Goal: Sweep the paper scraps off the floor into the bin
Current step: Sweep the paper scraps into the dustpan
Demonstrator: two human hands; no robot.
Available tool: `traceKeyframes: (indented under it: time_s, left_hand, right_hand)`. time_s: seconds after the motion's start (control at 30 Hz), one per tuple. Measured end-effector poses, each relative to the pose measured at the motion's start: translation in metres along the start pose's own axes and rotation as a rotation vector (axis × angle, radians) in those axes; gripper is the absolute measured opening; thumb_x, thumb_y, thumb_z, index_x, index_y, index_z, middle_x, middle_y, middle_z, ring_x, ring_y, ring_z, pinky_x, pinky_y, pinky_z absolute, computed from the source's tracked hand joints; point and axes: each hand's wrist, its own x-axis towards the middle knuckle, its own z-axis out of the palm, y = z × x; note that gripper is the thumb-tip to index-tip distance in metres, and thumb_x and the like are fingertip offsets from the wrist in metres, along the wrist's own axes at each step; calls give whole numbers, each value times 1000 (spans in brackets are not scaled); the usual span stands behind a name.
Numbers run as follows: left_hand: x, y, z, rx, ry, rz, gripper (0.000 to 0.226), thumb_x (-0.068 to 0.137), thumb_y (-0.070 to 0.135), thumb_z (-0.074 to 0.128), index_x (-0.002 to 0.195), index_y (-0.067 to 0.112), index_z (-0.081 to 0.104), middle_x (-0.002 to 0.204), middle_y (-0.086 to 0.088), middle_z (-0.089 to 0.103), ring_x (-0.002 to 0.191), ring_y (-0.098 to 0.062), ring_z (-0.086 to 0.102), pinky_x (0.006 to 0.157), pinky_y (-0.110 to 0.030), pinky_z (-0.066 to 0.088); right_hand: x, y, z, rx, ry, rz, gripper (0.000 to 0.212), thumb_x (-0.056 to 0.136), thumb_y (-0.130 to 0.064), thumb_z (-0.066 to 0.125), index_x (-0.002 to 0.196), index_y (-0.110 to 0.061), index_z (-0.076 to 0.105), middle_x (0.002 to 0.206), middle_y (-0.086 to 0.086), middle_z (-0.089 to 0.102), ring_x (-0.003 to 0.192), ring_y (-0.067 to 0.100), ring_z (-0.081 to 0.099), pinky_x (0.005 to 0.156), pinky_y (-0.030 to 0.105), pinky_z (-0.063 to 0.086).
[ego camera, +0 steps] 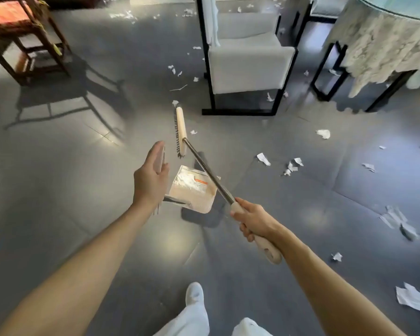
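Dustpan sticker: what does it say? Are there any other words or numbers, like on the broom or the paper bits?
White sticker with an orange bar, in the beige plastic dustpan: too blurred to read.
Wooden-headed broom with a metal shaft: no writing shows.
Torn white paper scraps: no print can be made out.
No readable text elsewhere.

We record a dark grey tiled floor [58, 170] and white torn paper scraps [323, 133]. The long-handled broom [205, 166] shows a pale wooden head, black bristles, silver shaft and cream grip; the beige plastic dustpan [192, 194] bears an orange-and-white label. We also note a white upholstered chair with black frame [249, 66], a dark brown wooden chair with red-orange seat [7, 10], and a white lace-patterned tablecloth [374, 47].
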Motion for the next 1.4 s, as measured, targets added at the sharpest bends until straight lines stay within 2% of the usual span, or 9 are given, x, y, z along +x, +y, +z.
traceKeyframes:
  time_s: [0.2,0.33,0.43,0.63,0.77,1.17,1.23,1.3,1.4]
  left_hand:
    - [139,-46,-39,-31,66,-90,50,95,6,53,141,22,43,144,8,44,122,-6,44,70,12,27]
    - [251,-77,-45,-22,128,-131,52,95,8,51,140,31,43,141,3,49,107,-25,60,68,-16,50]
    - [347,-94,-49,-17,169,-142,53,94,8,54,141,30,42,144,4,46,124,-27,52,102,-31,43]
    - [544,-109,-69,-74,258,-199,54,94,7,53,142,30,42,138,16,44,124,0,39,87,8,18]
    - [666,-130,-81,-97,318,-205,55,93,7,55,142,31,42,138,19,43,117,5,37,80,13,17]
    - [1101,-220,-64,-107,127,-136,58,92,11,57,140,40,41,143,10,45,125,-19,49,106,-34,38]
    - [1175,-225,-54,-105,90,-85,59,91,9,58,140,39,42,144,11,44,129,-17,46,105,-37,40]
    - [1249,-228,-42,-112,68,-55,60,90,9,58,139,38,42,143,13,44,130,-15,45,103,-36,42]
    - [1360,-235,-17,-84,60,-37,59,90,9,59,140,36,42,145,14,43,131,-8,41,104,-20,34]
  right_hand:
    - [131,-119,29,-19,-73,-1,39,98,-19,52,133,-36,42,64,4,45,46,11,40,41,23,40]
    - [233,-199,34,-50,-79,-36,48,99,-19,52,144,-25,38,65,5,46,45,11,41,41,22,41]
    - [317,-266,32,-43,-106,-75,45,99,-17,50,142,-25,41,66,6,45,47,11,40,43,22,41]
    - [479,-421,29,49,-110,-82,56,99,-10,50,150,-19,29,60,4,40,37,6,34,37,19,33]
    - [585,-510,36,69,-95,-91,65,97,-9,54,153,-24,23,60,3,42,37,7,35,35,18,34]
    - [926,-752,55,184,14,-122,65,97,-8,51,153,-16,20,44,0,44,33,11,38,37,23,37]
    - [967,-790,46,207,72,-140,57,96,-5,52,148,-14,31,51,1,45,33,9,37,36,20,34]
    - [1015,-824,34,192,94,-188,28,94,-5,52,119,-18,52,55,3,44,35,9,38,36,21,35]
    - [1105,-882,6,173,162,-199,4,96,-9,51,95,-12,53,60,4,45,40,11,40,39,23,38]
